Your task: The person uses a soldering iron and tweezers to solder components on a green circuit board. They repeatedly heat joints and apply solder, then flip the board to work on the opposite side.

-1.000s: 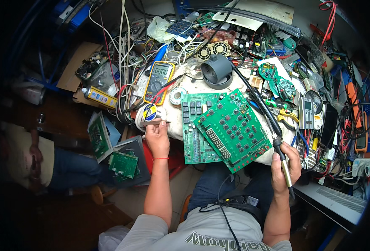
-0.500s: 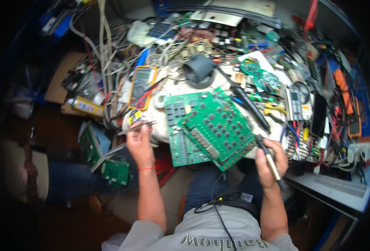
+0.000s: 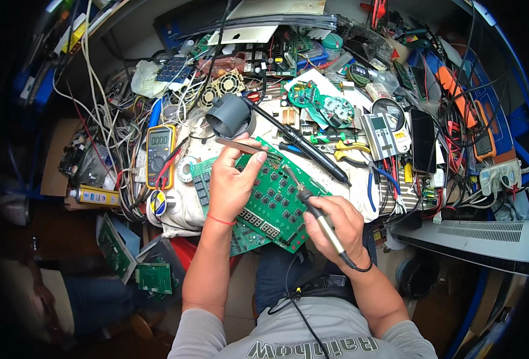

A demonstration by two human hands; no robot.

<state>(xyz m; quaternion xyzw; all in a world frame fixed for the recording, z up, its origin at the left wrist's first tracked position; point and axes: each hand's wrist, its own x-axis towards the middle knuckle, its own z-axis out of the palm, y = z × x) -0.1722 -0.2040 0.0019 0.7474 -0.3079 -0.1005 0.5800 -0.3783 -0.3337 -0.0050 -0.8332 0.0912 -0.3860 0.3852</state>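
Observation:
My left hand [image 3: 231, 182] is closed on metal tweezers [image 3: 240, 145], whose tips point toward the top corner of a green circuit board [image 3: 289, 200]. In my right hand [image 3: 343, 224] a soldering iron [image 3: 330, 234] is gripped like a pen, with its tip over the board's upper part; I cannot tell whether it touches. Rows of black buttons and a strip of digit displays sit on this board. It lies across a second green board [image 3: 246, 239], which shows at the left and underneath. My left hand hides part of both boards.
Left of the boards lies a yellow multimeter [image 3: 160, 157]. Behind them are a grey cylinder [image 3: 227, 116] and a long black tool [image 3: 312, 154]. Yellow-handled pliers [image 3: 353, 148] lie to the right. Cables and parts crowd the bench; another person's arm [image 3: 46, 299] shows at far left.
My left hand has moved right with the tweezers, from beside the boards to above them. My right hand has brought the soldering iron inward over the upper board. The whole view has shifted.

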